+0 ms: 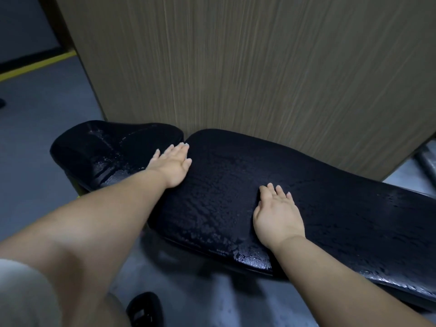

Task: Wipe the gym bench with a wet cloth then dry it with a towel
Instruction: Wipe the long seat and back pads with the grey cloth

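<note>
The black padded gym bench (pixel 221 185) runs from the left to the lower right, its surface glistening with water droplets. A smaller seat pad (pixel 103 147) sits at its left end, also wet. My left hand (pixel 173 165) lies flat with straight fingers on the long pad near the gap between the two pads. My right hand (pixel 277 212) lies flat, palm down, on the middle of the long pad. Neither hand holds anything. No cloth or towel is in view.
A tall wood-grain panel (pixel 259 67) stands directly behind the bench. Grey floor (pixel 35 142) lies to the left, with a yellow line (pixel 35 67) at the far left. A black shoe (pixel 145 309) shows at the bottom. A metal bar (pixel 427 159) lies at the right edge.
</note>
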### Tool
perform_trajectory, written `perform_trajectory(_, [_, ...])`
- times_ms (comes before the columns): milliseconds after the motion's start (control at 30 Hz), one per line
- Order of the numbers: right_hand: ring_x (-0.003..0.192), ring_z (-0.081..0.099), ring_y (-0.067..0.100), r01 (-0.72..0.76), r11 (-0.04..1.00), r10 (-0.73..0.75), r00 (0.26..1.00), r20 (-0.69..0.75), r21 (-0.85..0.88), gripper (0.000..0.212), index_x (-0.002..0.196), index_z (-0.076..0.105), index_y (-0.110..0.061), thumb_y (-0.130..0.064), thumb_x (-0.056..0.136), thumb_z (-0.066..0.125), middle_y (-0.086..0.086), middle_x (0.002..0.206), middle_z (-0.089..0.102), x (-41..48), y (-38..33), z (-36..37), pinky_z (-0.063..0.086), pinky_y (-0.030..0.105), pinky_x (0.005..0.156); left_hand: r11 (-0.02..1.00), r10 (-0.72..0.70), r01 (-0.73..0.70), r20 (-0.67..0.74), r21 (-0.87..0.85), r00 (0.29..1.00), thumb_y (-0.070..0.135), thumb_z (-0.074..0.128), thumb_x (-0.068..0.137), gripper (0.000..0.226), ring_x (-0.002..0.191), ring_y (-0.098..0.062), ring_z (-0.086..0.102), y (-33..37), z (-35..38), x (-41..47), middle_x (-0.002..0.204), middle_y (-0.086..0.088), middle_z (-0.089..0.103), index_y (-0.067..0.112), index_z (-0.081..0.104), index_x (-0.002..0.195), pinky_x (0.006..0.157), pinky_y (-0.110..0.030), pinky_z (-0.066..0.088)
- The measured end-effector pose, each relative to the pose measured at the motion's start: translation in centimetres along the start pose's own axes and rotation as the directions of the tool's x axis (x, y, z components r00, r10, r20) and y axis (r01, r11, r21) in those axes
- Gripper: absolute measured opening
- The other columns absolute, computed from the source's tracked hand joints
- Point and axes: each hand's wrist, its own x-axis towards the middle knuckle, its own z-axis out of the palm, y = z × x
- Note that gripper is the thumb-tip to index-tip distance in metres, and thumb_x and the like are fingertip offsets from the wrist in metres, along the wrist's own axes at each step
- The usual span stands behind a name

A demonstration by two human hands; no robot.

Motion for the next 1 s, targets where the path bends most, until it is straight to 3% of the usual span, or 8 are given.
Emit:
perform_trajectory(100, [0.148,0.009,0.022,0.021,1.000,-0.021,1.000,0.019,0.021,0.051,0.149,0.024,-0.013,-0.022,0.099,0.027,0.008,0.159,0.017,0.7,0.0,-0.2,0.006,0.036,0.121,0.998,0.048,-0.047,-0.021,0.042,0.999,0.038,0.018,0.105,0.056,0.150,-0.017,-0.004,2.5,0.2,0.3,0.163,0.003,-0.005,0.021,0.000,0.156,0.120,-0.043,-0.004])
perform_trajectory(267, [0.148,0.006,0.021,0.124,0.989,-0.129,0.990,0.062,0.078,0.050,0.152,0.022,-0.017,-0.033,0.104,0.024,0.004,0.161,0.013,4.0,-0.7,-0.8,0.006,0.037,0.120,0.929,0.363,-0.366,0.046,0.058,0.931,0.037,0.019,0.105,0.055,0.149,-0.011,-0.008,9.4,2.0,-1.2,0.163,0.008,-0.007,0.025,-0.001,0.156,0.120,-0.043,-0.009])
perform_trajectory(367, [0.149,0.003,0.021,0.159,0.986,-0.163,0.984,0.074,0.052,0.052,0.153,0.018,-0.020,-0.038,0.104,0.022,0.003,0.161,0.010,4.7,-0.2,-0.6,0.003,0.037,0.121,0.903,0.423,-0.425,0.055,0.058,0.905,0.037,0.017,0.106,0.053,0.148,-0.007,-0.009,9.7,2.2,-0.7,0.162,0.012,-0.007,0.028,-0.001,0.156,0.119,-0.044,-0.011])
perform_trajectory(467, [0.148,0.001,0.016,0.172,0.983,-0.174,0.984,0.032,0.056,0.053,0.153,0.018,-0.023,-0.040,0.103,0.021,-0.001,0.161,0.010,4.3,0.4,0.0,-0.001,0.033,0.120,0.929,0.363,-0.366,0.055,0.055,0.930,0.036,0.016,0.106,0.053,0.148,-0.007,-0.008,7.9,1.2,1.0,0.162,0.012,-0.008,0.029,-0.002,0.155,0.119,-0.046,-0.011])
perform_trajectory(600, [0.148,0.002,0.014,0.170,0.983,-0.170,0.986,-0.006,0.072,0.052,0.153,0.020,-0.025,-0.041,0.102,0.021,-0.003,0.161,0.012,4.4,0.2,0.3,-0.001,0.031,0.121,0.987,0.158,-0.159,0.021,0.038,0.987,0.037,0.015,0.106,0.053,0.149,-0.009,-0.005,4.7,-0.6,4.3,0.162,0.010,-0.007,0.027,-0.001,0.156,0.119,-0.046,-0.009])
perform_trajectory(800, [0.148,0.002,0.013,0.168,0.982,-0.167,0.986,-0.022,0.084,0.053,0.152,0.020,-0.027,-0.042,0.102,0.021,-0.004,0.160,0.011,4.7,0.4,0.6,-0.002,0.031,0.120,0.997,-0.068,0.068,-0.008,0.027,0.998,0.038,0.014,0.106,0.055,0.150,-0.017,-0.005,5.0,-1.0,8.3,0.163,0.005,-0.006,0.021,-0.001,0.156,0.120,-0.046,-0.006])
perform_trajectory(900, [0.148,0.002,0.013,0.167,0.982,-0.166,0.986,-0.026,0.084,0.053,0.152,0.021,-0.026,-0.041,0.102,0.022,-0.004,0.160,0.012,4.8,0.4,0.6,-0.002,0.031,0.120,0.989,0.135,-0.132,-0.032,0.073,0.990,0.036,0.020,0.105,0.055,0.149,-0.018,0.003,8.9,-0.6,8.1,0.164,0.000,0.003,0.020,0.006,0.156,0.119,-0.048,-0.004])
perform_trajectory(1000, [0.148,0.003,0.013,0.178,0.979,-0.176,0.984,-0.036,0.095,0.053,0.152,0.021,-0.025,-0.040,0.101,0.022,-0.004,0.160,0.013,4.8,0.4,0.8,-0.001,0.031,0.121,0.888,0.451,-0.453,0.043,0.080,0.892,0.034,0.022,0.105,0.053,0.150,-0.014,0.000,13.3,0.7,6.4,0.163,0.004,0.003,0.024,0.008,0.156,0.119,-0.048,-0.008])
